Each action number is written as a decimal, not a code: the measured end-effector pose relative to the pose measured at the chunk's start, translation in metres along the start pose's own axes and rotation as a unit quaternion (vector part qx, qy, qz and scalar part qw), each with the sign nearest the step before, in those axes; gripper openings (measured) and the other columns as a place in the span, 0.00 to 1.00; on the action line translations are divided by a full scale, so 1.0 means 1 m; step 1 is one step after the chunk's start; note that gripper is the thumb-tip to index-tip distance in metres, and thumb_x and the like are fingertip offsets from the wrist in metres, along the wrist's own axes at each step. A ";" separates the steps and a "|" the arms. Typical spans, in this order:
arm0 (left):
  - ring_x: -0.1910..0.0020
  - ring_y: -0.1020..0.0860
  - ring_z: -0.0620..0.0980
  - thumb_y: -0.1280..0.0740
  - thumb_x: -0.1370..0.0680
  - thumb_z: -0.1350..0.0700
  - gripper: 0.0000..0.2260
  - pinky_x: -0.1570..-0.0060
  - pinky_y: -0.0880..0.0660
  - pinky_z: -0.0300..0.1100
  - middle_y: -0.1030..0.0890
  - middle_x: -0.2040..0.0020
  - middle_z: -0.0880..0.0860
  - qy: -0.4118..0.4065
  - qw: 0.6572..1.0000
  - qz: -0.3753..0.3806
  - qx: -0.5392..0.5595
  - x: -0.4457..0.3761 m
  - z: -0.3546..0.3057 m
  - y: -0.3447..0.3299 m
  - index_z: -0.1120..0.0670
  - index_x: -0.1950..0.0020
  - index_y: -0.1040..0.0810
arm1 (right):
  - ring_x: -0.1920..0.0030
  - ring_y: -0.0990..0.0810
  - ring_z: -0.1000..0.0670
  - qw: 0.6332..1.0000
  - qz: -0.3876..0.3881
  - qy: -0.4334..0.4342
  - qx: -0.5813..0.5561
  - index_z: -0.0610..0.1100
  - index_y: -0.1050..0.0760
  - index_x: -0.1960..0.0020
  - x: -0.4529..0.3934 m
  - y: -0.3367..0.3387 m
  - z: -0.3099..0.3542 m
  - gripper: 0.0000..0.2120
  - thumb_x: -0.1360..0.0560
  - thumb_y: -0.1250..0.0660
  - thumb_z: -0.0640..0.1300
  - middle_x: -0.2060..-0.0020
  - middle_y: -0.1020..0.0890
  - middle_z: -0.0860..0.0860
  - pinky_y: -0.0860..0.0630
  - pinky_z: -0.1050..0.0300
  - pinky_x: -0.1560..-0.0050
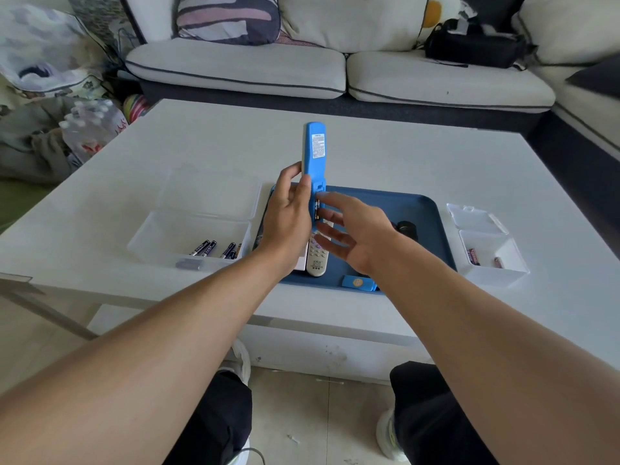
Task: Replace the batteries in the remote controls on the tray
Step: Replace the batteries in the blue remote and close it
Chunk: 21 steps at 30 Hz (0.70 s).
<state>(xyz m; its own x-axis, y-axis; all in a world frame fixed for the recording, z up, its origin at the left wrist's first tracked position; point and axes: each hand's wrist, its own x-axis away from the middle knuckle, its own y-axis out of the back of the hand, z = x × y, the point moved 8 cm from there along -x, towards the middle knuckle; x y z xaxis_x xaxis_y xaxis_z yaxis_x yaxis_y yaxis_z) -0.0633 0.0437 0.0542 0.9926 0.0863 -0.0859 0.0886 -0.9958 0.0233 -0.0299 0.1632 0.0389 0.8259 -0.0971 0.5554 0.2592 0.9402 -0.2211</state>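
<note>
My left hand (290,209) holds the blue remote (314,156) up with its back open, my right hand (352,234) is spread wide at the batteries (317,209), so I think I pull them out next.

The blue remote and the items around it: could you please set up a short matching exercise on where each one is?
Things:
1. blue remote
2. blue battery cover
3. white remote
4. dark batteries

Places:
A. in the clear box left of the tray
B. held upright in the left hand
C. flat on the tray under the hands
D. at the tray's near edge

Pairs: 1-B, 2-D, 3-C, 4-A
</note>
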 end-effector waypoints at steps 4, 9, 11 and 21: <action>0.45 0.19 0.52 0.43 0.15 0.46 0.13 0.52 0.19 0.49 0.19 0.43 0.51 -0.007 1.000 0.003 -0.011 0.000 0.000 0.001 0.44 0.31 0.28 | 0.56 0.16 0.50 1.000 0.006 -0.009 0.008 0.45 0.17 0.52 -0.001 0.000 -0.001 0.06 0.27 0.23 0.46 0.59 0.16 0.49 0.15 0.54 0.59; 0.56 0.20 0.39 0.42 0.15 0.49 0.11 0.55 0.21 0.44 0.18 0.54 0.42 -0.041 0.998 -0.006 -0.044 0.002 -0.006 0.000 0.42 0.33 0.27 | 0.54 0.15 0.49 0.999 0.016 -0.041 -0.007 0.44 0.18 0.49 0.000 0.003 -0.004 0.09 0.27 0.24 0.46 0.56 0.16 0.47 0.16 0.55 0.61; 0.59 0.21 0.36 0.41 0.15 0.51 0.11 0.56 0.22 0.41 0.18 0.56 0.41 -0.064 0.996 -0.002 -0.061 0.003 -0.009 -0.002 0.44 0.33 0.27 | 0.50 0.14 0.48 0.998 0.018 -0.053 -0.020 0.44 0.17 0.47 0.000 0.003 -0.005 0.11 0.27 0.24 0.46 0.55 0.16 0.48 0.16 0.55 0.60; 0.56 0.17 0.43 0.38 0.16 0.51 0.08 0.52 0.21 0.48 0.17 0.58 0.42 -0.067 0.995 0.047 -0.059 0.005 -0.001 -0.016 0.40 0.38 0.27 | 0.60 0.14 0.48 1.000 -0.014 -0.024 -0.014 0.43 0.18 0.53 0.000 0.006 -0.003 0.06 0.27 0.26 0.45 0.55 0.15 0.47 0.15 0.53 0.63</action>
<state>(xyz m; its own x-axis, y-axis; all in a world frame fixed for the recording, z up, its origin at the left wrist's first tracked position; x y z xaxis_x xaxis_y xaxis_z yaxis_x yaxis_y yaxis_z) -0.0591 0.0597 0.0546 0.9777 -0.0204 -0.2091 0.0123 -0.9880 0.1537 -0.0268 0.1680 0.0355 0.7935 -0.1080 0.5990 0.2968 0.9279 -0.2258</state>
